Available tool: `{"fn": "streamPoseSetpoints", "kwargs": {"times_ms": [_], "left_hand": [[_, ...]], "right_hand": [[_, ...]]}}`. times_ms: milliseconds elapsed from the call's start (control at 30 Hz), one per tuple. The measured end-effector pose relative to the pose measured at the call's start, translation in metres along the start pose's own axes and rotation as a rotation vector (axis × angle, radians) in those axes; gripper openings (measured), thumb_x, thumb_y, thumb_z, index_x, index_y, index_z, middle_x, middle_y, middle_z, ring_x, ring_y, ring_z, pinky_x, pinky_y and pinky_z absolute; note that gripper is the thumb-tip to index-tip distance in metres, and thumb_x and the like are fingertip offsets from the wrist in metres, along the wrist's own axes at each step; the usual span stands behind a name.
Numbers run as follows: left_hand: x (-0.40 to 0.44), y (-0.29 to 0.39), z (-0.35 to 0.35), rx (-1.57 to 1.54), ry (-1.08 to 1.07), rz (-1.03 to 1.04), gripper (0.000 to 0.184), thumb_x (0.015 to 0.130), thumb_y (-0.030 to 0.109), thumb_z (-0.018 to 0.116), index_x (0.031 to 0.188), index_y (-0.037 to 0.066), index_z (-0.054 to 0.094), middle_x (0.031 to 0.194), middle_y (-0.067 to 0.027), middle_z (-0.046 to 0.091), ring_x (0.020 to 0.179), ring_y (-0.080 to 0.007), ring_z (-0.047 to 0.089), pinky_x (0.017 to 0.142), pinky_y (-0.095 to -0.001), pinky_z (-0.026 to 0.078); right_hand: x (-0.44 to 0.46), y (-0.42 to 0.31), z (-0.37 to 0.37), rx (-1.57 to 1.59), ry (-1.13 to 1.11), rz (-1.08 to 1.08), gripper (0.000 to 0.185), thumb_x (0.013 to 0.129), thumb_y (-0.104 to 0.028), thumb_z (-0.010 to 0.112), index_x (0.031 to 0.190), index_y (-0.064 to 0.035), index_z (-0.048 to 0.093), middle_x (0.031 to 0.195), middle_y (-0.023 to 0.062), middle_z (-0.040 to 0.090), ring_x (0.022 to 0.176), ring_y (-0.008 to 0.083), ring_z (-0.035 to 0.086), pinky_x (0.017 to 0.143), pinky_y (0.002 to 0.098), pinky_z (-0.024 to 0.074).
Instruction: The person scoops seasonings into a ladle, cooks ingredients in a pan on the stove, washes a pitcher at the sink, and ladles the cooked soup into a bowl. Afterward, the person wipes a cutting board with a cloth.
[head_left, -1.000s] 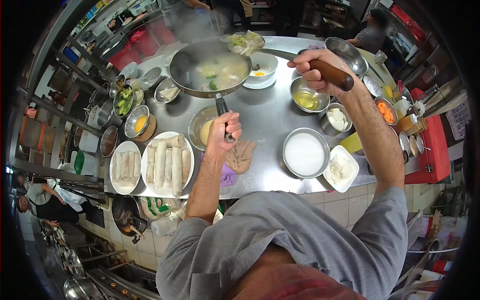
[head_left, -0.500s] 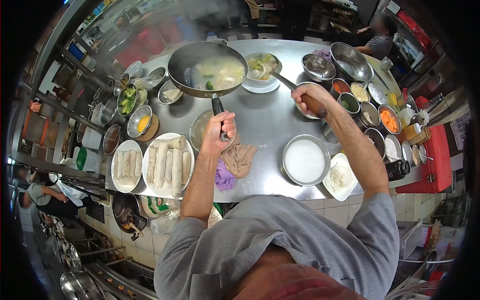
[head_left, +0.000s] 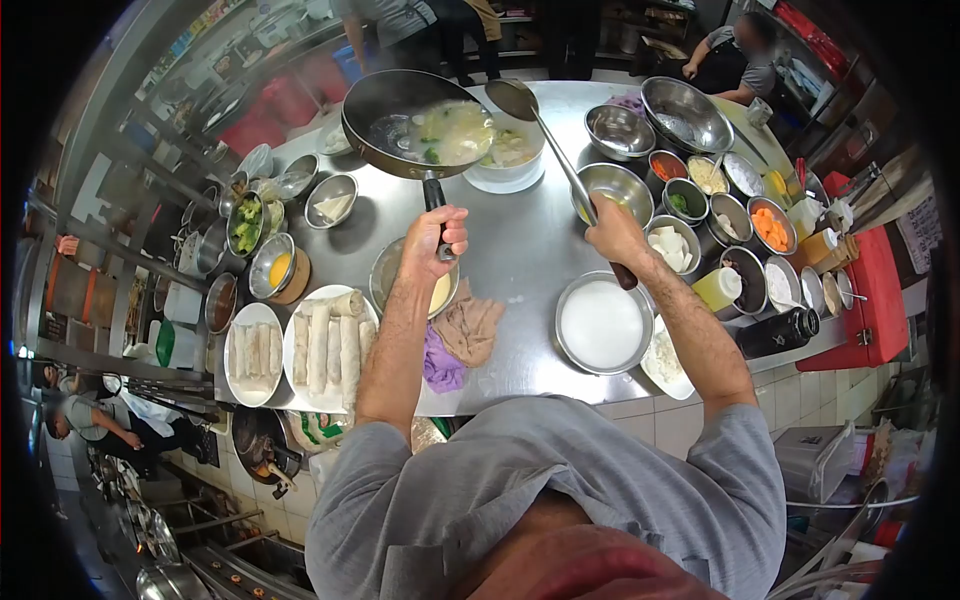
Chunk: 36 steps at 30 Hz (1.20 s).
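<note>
My left hand is closed around the black handle of a dark frying pan, raised over the back of the table. Broth with broccoli and pale pieces lies in the pan, whose right side overlaps a white bowl that also contains food. My right hand grips the wooden handle of a metal ladle. The ladle's bowl is above the white bowl, tilted so that its inside is hard to see. Under my left hand stands a metal bowl with something pale yellow in it.
Two plates of rolls lie at the left. A metal bowl of white liquid, cloths and a black bottle are near the front edge. Several ingredient bowls line the right. Other people are around the table.
The ladle has risen out of the white bowl, and its food no longer shows. The pan has moved right, partly over that bowl. My right hand has come slightly down and left.
</note>
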<state>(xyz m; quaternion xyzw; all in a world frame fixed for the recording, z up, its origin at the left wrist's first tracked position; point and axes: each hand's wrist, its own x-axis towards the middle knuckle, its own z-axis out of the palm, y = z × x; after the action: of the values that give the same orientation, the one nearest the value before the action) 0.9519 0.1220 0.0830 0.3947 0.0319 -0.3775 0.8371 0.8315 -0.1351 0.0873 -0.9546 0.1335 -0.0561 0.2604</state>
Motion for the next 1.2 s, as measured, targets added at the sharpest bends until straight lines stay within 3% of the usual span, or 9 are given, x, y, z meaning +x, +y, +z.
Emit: {"fn": "streamPoseSetpoints", "kwargs": {"times_ms": [200, 267, 333, 467, 733, 900, 1100, 1200], "left_hand": [[0.021, 0.003, 0.004, 0.082, -0.009, -0.014, 0.015, 0.079, 0.005, 0.054, 0.067, 0.009, 0.045, 0.052, 0.0060, 0.039, 0.037, -0.0040, 0.037, 0.033, -0.0210, 0.031], [0.028, 0.006, 0.000, 0.117, -0.024, -0.009, 0.006, 0.077, 0.006, 0.055, 0.076, 0.001, 0.052, 0.056, 0.0040, 0.040, 0.041, -0.0050, 0.038, 0.037, -0.0225, 0.032], [0.032, 0.008, 0.001, 0.129, -0.025, -0.005, 0.006, 0.077, 0.006, 0.055, 0.075, 0.002, 0.051, 0.056, 0.0040, 0.040, 0.041, -0.0048, 0.038, 0.037, -0.0223, 0.032], [0.034, 0.010, 0.004, 0.135, 0.007, -0.006, 0.007, 0.075, 0.005, 0.057, 0.074, 0.002, 0.050, 0.056, 0.0035, 0.041, 0.040, -0.0048, 0.039, 0.036, -0.0222, 0.032], [0.040, 0.012, 0.003, 0.208, 0.032, 0.021, 0.012, 0.073, 0.003, 0.058, 0.070, 0.005, 0.048, 0.056, 0.0026, 0.043, 0.040, -0.0048, 0.039, 0.035, -0.0221, 0.032], [0.044, 0.014, 0.000, 0.236, 0.019, 0.032, 0.011, 0.074, 0.003, 0.058, 0.071, 0.004, 0.048, 0.056, 0.0028, 0.043, 0.041, -0.0045, 0.039, 0.036, -0.0219, 0.032], [0.045, 0.015, -0.001, 0.260, 0.014, 0.040, 0.010, 0.074, 0.004, 0.058, 0.071, 0.004, 0.048, 0.056, 0.0032, 0.043, 0.041, -0.0044, 0.039, 0.036, -0.0217, 0.032], [0.046, 0.014, -0.001, 0.278, 0.015, 0.047, 0.009, 0.075, 0.004, 0.058, 0.072, 0.004, 0.049, 0.056, 0.0033, 0.043, 0.041, -0.0043, 0.039, 0.036, -0.0217, 0.032]], "right_hand": [[0.006, -0.022, -0.033, -0.170, 0.033, -0.065, 0.034, 0.071, -0.001, 0.049, 0.105, -0.0001, 0.043, 0.085, 0.0228, 0.061, 0.083, 0.0404, 0.058, 0.069, 0.0499, 0.0451], [0.015, -0.026, -0.038, -0.207, 0.050, -0.116, 0.034, 0.072, -0.001, 0.049, 0.106, -0.0006, 0.042, 0.084, 0.0216, 0.061, 0.082, 0.0393, 0.059, 0.068, 0.0491, 0.0458], [0.025, -0.027, -0.040, -0.318, 0.026, -0.172, 0.038, 0.072, -0.001, 0.050, 0.109, -0.0017, 0.042, 0.084, 0.0203, 0.060, 0.082, 0.0375, 0.060, 0.067, 0.0468, 0.0468], [0.041, -0.039, -0.045, -0.356, 0.011, -0.230, 0.046, 0.071, -0.001, 0.053, 0.116, -0.0023, 0.041, 0.087, 0.0190, 0.060, 0.084, 0.0348, 0.060, 0.067, 0.0447, 0.0476], [0.050, -0.056, -0.046, -0.357, -0.093, -0.223, 0.039, 0.073, 0.000, 0.051, 0.112, -0.0017, 0.045, 0.087, 0.0196, 0.060, 0.087, 0.0342, 0.060, 0.071, 0.0435, 0.0483], [0.033, -0.052, -0.049, -0.307, -0.122, -0.204, 0.038, 0.072, 0.001, 0.051, 0.110, -0.0016, 0.046, 0.088, 0.0199, 0.061, 0.086, 0.0348, 0.060, 0.071, 0.0437, 0.0482], [0.014, -0.023, -0.046, -0.333, -0.056, -0.312, 0.050, 0.070, 0.000, 0.053, 0.119, -0.0064, 0.044, 0.083, 0.0173, 0.060, 0.080, 0.0345, 0.061, 0.067, 0.0432, 0.0483], [0.005, -0.011, -0.054, -0.507, -0.013, -0.365, 0.056, 0.072, 0.000, 0.055, 0.125, -0.0103, 0.041, 0.084, 0.0154, 0.059, 0.076, 0.0320, 0.061, 0.062, 0.0420, 0.0493]]}}
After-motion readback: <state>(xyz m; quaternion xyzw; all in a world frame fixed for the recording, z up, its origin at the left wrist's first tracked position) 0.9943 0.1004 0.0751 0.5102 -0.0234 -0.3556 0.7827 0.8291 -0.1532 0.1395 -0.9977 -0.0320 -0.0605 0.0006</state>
